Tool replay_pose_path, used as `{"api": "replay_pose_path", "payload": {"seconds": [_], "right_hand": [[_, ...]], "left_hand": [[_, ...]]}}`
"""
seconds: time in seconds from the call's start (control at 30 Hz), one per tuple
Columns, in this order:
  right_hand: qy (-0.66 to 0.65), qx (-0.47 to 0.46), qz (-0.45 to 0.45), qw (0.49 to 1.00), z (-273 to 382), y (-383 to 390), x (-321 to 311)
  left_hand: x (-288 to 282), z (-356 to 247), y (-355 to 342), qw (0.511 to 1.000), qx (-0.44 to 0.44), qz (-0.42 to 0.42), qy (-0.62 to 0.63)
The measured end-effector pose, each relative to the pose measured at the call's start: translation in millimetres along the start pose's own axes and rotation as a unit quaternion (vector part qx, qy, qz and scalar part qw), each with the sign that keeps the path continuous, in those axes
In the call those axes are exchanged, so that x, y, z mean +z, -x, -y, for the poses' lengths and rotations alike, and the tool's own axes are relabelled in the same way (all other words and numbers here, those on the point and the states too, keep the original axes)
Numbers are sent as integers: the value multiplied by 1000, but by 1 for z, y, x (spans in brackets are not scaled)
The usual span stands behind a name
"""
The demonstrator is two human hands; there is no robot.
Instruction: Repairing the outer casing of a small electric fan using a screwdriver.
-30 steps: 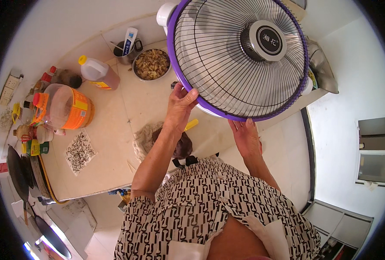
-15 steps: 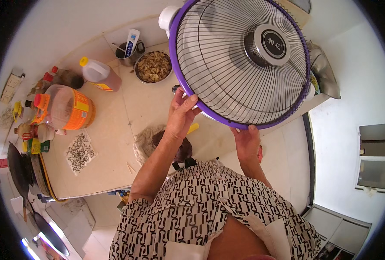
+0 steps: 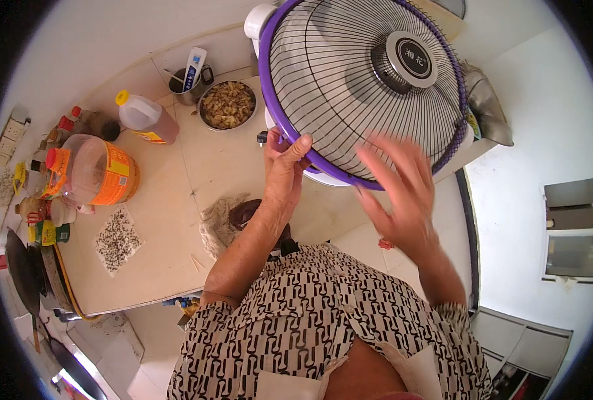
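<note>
A dish-shaped electric heater (image 3: pixel 333 87) with a purple rim, a black wire guard and a silver centre cap stands tilted at the counter's back right. My left hand (image 3: pixel 284 170) is closed on the lower left of its rim, thumb on the front side. Off the bottom of the rim, my right hand (image 3: pixel 406 203) is raised before the wire guard. Its fingers are spread and blurred by motion, and nothing shows in them. Below my left wrist lie a pale crumpled cloth (image 3: pixel 215 223) and a dark brown item (image 3: pixel 244 213), partly hidden by my forearm.
On the counter (image 3: pixel 166 233) stand a metal bowl of brown slices (image 3: pixel 228 105), a metal mug (image 3: pixel 185 95) holding a tube, a large oil jug (image 3: pixel 103 170) and a smaller jug (image 3: pixel 148 119). A speckled sheet (image 3: pixel 118 240) lies left; a wok (image 3: pixel 23 267) hangs beyond.
My right hand has let go of the lower rim and moved up and right, its fingers opening in front of the guard. The left hand keeps its hold; the heater's tilt has shifted slightly.
</note>
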State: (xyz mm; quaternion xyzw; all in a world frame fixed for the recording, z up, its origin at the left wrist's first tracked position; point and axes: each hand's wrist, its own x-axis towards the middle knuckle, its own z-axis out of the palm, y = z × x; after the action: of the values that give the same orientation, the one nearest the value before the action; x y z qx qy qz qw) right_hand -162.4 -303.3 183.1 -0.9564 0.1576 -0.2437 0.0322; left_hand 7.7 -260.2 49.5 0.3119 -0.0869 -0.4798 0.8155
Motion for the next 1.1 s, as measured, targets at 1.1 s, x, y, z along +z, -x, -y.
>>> {"api": "replay_pose_path", "payload": {"seconds": [1.1], "right_hand": [[159,-44,9,986,-71,-74,111]], "left_hand": [[-7,32,-47,999,-24,38,14]]}}
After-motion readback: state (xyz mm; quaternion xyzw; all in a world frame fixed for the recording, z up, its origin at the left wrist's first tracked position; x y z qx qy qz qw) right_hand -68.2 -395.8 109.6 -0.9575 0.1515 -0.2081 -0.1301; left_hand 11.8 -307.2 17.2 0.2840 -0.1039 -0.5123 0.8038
